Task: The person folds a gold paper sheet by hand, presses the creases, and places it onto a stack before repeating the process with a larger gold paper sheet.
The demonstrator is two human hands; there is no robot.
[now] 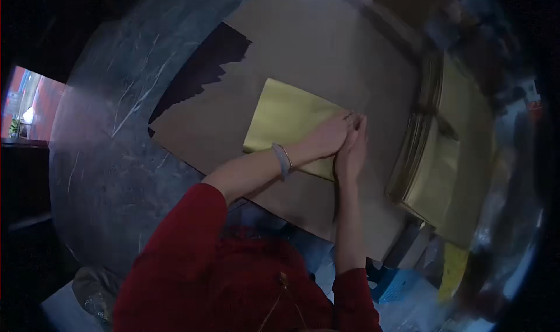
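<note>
A yellow folded sheet lies flat on a large piece of brown cardboard. My left hand rests on the right part of the sheet, its fingers together near the sheet's right edge. Against it, my right hand stands on its side along that same edge, fingers extended and touching the left hand. Whether anything is between the fingers is hidden. A grey band and a thin bracelet are on the left wrist.
At the right stands a stack of yellow folded sheets. Beneath the cardboard is a grey marbled table. A dark torn patch shows at the cardboard's upper left. A blue box sits near the lower right edge.
</note>
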